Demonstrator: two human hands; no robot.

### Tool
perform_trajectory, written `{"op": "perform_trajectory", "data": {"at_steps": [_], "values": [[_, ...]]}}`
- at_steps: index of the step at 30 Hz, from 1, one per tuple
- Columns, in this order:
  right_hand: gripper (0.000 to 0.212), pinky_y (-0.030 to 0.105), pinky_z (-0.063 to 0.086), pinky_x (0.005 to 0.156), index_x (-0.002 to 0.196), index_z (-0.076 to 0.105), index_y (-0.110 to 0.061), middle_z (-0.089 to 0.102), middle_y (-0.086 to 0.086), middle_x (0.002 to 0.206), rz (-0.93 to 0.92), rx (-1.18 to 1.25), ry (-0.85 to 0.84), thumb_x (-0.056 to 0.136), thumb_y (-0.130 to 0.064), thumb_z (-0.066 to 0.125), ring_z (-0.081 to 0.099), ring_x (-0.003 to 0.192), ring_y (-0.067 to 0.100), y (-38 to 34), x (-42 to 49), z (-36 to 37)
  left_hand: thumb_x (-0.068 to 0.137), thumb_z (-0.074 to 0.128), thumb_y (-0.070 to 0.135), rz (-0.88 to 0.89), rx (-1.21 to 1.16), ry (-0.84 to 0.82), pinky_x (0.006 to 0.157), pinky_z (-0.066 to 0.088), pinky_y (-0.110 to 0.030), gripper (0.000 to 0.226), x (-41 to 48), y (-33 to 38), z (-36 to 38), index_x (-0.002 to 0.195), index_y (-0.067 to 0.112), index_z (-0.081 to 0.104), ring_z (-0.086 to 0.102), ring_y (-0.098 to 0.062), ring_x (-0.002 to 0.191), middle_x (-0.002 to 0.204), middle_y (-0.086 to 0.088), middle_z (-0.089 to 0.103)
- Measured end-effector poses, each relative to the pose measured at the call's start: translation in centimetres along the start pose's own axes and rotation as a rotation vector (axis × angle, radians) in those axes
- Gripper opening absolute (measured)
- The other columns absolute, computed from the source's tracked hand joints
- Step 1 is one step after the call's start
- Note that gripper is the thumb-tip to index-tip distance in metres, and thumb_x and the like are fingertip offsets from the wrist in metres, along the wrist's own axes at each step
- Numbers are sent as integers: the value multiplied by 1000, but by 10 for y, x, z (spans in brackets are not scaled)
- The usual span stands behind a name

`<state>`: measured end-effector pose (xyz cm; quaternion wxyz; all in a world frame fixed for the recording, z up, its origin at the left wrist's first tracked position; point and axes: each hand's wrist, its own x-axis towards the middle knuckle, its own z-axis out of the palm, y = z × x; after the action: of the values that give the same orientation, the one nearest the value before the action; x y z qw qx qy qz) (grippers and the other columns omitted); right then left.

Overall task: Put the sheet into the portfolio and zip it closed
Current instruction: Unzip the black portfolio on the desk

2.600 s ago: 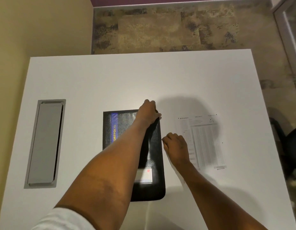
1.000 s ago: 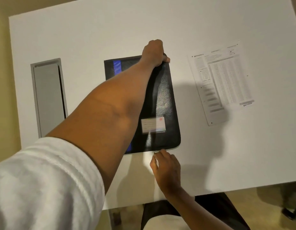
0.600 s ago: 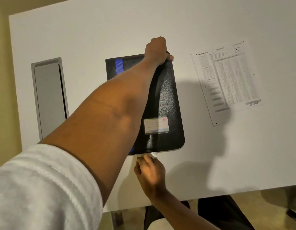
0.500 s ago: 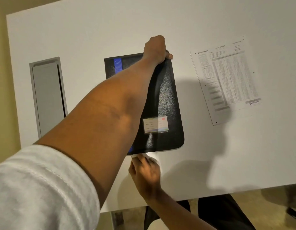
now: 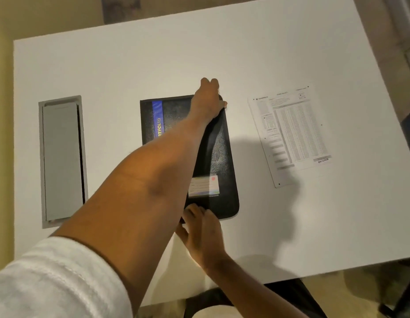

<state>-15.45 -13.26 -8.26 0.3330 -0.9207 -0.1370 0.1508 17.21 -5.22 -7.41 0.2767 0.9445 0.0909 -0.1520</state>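
A black zip portfolio (image 5: 220, 157) with a blue stripe and a small label lies flat on the white table (image 5: 153, 65). My left hand (image 5: 208, 97) reaches across it and grips its far right corner. My right hand (image 5: 199, 230) is at the portfolio's near edge, fingers on top and thumb below, pinching the edge where the zipper runs. Any zipper pull is hidden under the fingers. The printed sheet (image 5: 291, 131) lies flat on the table to the right of the portfolio, and neither hand touches it.
A grey cable hatch (image 5: 61, 159) is set into the table at the left. The table's near edge runs just behind my right wrist. A dark chair (image 5: 291, 294) shows below that edge.
My right hand went down the portfolio's right side, around the near right corner and leftwards along the near edge. My left hand stayed on the far right corner. The sheet has not moved.
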Motion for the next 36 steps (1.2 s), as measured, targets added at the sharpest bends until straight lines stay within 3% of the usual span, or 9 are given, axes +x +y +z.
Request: {"op": "perform_trajectory", "data": {"at_steps": [4, 6, 9, 12, 17, 23, 29, 33, 36], "values": [[21, 30, 61, 80, 112, 67, -25, 70, -5, 105, 126, -57, 175, 100, -40, 59, 66, 90, 12, 33, 32, -36, 92, 72, 45, -105, 208, 69, 102, 50, -54, 68, -35, 7, 17, 145, 11, 47, 39, -31, 141, 153, -12, 38], [15, 27, 61, 81, 112, 64, -27, 68, -8, 104, 269, -76, 259, 99, -36, 60, 63, 90, 9, 48, 45, -52, 88, 71, 55, -237, 220, 19, 109, 37, -70, 91, -55, 12, 28, 159, 17, 30, 14, -39, 157, 169, -17, 14], [22, 28, 60, 88, 118, 60, -29, 70, -7, 113, 423, -21, 317, 98, -35, 64, 67, 96, 11, 63, 56, -69, 81, 72, 63, -389, 129, -84, 106, 7, -89, 122, -84, 18, 46, 166, 26, -7, -28, -45, 155, 170, -18, -26], [36, 35, 57, 95, 132, 54, -28, 66, -5, 133, 529, 53, 265, 98, -35, 65, 68, 114, 17, 71, 61, -78, 79, 75, 63, -501, 67, -150, 102, 0, -92, 132, -107, 24, 60, 162, 33, -22, -35, -48, 151, 165, -18, -38], [24, 23, 51, 80, 125, 60, -27, 71, -6, 122, 494, 155, 162, 103, -36, 59, 71, 101, 14, 76, 65, -84, 85, 80, 40, -585, -2, -173, 102, 4, -92, 126, -122, 30, 67, 163, 36, -20, -35, -50, 150, 165, -16, -39], [24, 32, 57, 94, 127, 64, -19, 72, -1, 123, 501, 219, 81, 105, -21, 55, 71, 110, 21, 85, 62, -87, 91, 72, 38, -533, 10, -191, 102, 23, -89, 112, -123, 32, 58, 165, 25, -12, -21, -59, 152, 170, -20, -25], [30, 38, 53, 108, 130, 66, -15, 72, 1, 128, 441, 235, 158, 108, -25, 49, 69, 118, 21, 91, 61, -97, 98, 61, 35, -427, -17, -131, 105, 39, -80, 94, -136, 43, 31, 167, 18, -1, -2, -64, 152, 173, -20, -14], [29, 42, 58, 103, 132, 65, -19, 71, -1, 129, 318, 185, 196, 108, -26, 49, 68, 119, 19, 92, 57, -101, 101, 58, 42, -324, -55, -55, 117, 40, -65, 85, -156, 41, -9, 166, 14, 13, 22, -61, 151, 173, -21, 10], [24, 41, 61, 96, 128, 62, -28, 69, -8, 127, 142, 122, 84, 107, -33, 52, 67, 115, 15, 82, 58, -98, 99, 60, 41, -194, -180, 52, 111, 48, -54, 72, -173, 29, -44, 158, 13, 33, 55, -45, 133, 152, -17, 49]]}}
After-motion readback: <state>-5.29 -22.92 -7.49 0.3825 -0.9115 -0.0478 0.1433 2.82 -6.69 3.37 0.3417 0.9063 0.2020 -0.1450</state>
